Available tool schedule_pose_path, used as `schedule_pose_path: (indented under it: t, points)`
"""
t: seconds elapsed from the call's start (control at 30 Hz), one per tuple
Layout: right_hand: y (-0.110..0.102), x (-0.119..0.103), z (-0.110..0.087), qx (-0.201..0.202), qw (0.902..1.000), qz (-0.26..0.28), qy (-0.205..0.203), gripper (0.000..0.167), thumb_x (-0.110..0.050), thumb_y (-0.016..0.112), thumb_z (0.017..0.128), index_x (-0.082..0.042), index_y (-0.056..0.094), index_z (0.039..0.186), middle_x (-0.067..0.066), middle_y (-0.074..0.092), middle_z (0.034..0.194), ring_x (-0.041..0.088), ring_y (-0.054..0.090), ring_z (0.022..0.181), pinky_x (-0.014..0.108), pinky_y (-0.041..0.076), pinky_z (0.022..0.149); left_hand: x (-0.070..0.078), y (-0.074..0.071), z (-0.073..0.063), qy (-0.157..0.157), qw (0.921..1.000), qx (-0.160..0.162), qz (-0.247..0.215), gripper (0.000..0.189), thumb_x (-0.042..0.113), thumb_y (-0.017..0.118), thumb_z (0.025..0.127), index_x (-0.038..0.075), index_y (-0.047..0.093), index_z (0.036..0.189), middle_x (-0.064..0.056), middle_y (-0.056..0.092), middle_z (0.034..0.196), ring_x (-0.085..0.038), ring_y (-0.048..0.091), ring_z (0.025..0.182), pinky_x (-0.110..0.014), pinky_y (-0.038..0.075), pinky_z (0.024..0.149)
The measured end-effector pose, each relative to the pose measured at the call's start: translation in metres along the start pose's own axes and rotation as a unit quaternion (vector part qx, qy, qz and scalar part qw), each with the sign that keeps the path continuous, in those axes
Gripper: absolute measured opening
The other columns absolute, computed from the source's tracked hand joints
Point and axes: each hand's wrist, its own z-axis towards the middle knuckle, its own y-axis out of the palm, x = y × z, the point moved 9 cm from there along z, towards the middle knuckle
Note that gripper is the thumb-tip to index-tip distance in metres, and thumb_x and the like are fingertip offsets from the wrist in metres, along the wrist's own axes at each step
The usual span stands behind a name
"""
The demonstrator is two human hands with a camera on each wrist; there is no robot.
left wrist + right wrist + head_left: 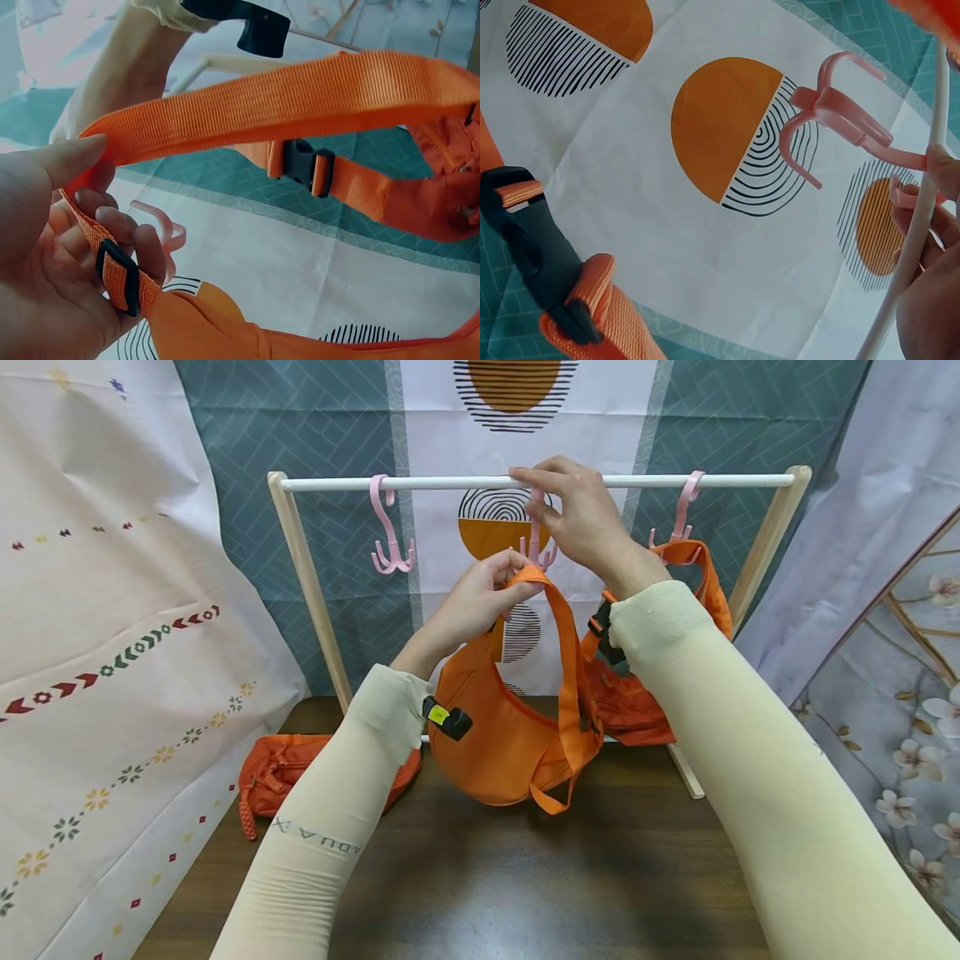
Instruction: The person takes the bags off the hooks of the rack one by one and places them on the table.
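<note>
My left hand grips the strap of an orange crescent-shaped shoulder bag, thumb pressed on top of the webbing. A black slider buckle lies against its fingers in the left wrist view. The bag hangs below that hand, its strap right at the prongs of the middle pink hook. Up at the white rod, my right hand pinches the top of this hook, thumb and fingers close about the rod.
Another pink hook hangs at the left. From the right-hand hook hangs a red-orange bag with a black buckle. A red pouch lies on the dark wooden table, partly behind my left sleeve. Wooden posts support the rod.
</note>
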Motion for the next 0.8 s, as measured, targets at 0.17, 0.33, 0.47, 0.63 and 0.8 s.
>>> schedule_pose_path:
  t: [0.17,0.33,0.47,0.63,0.8]
  points:
    - [0.000,-0.001,-0.001,-0.005,1.0000,-0.006,0.005,0.045,-0.014,0.062,0.105,-0.020,0.059,0.150,0.008,0.061,0.141,0.028,0.049,0.136,0.035,0.033,0.119,-0.001,0.001,-0.005,0.003,1.0000,-0.008,0.003,0.019,0.020,0.065,0.105,0.009,0.063,0.120,-0.006,0.048,0.072,-0.024,0.045,0.063,-0.028,0.039,0.058]
    - [0.001,-0.001,-0.001,-0.012,0.9998,-0.014,-0.004,0.046,-0.014,0.061,0.106,-0.017,0.057,0.152,0.008,0.059,0.146,0.028,0.046,0.142,0.036,0.024,0.123,-0.003,0.002,-0.010,0.003,0.9999,-0.011,-0.002,0.020,0.019,0.065,0.105,0.008,0.063,0.121,-0.005,0.051,0.074,-0.034,0.049,0.068,-0.029,0.040,0.057]
    - [0.000,-0.001,-0.003,-0.023,0.9996,-0.012,-0.007,0.048,-0.017,0.059,0.107,-0.017,0.053,0.155,0.007,0.055,0.152,0.027,0.042,0.146,0.036,0.021,0.125,-0.004,0.001,-0.014,-0.002,0.9999,-0.011,0.000,0.022,0.018,0.065,0.104,0.008,0.061,0.124,-0.007,0.051,0.077,-0.030,0.049,0.070,-0.029,0.041,0.060]
    - [-0.003,0.001,-0.010,-0.029,0.9995,-0.001,0.010,0.051,-0.022,0.058,0.108,-0.021,0.048,0.158,0.003,0.046,0.160,0.022,0.033,0.152,0.034,0.021,0.125,-0.005,-0.004,-0.019,-0.006,0.9999,-0.002,-0.008,0.023,0.017,0.065,0.105,0.008,0.060,0.125,-0.010,0.052,0.080,-0.027,0.049,0.070,-0.030,0.041,0.061]
    - [-0.012,0.002,-0.026,-0.003,0.9999,0.002,0.011,0.049,-0.020,0.057,0.108,-0.022,0.049,0.157,0.003,0.042,0.162,0.021,0.034,0.151,0.034,0.025,0.124,-0.009,-0.010,-0.023,-0.013,0.9997,0.012,-0.014,0.021,0.018,0.064,0.105,0.008,0.060,0.123,-0.011,0.052,0.081,-0.022,0.049,0.071,-0.031,0.041,0.064]
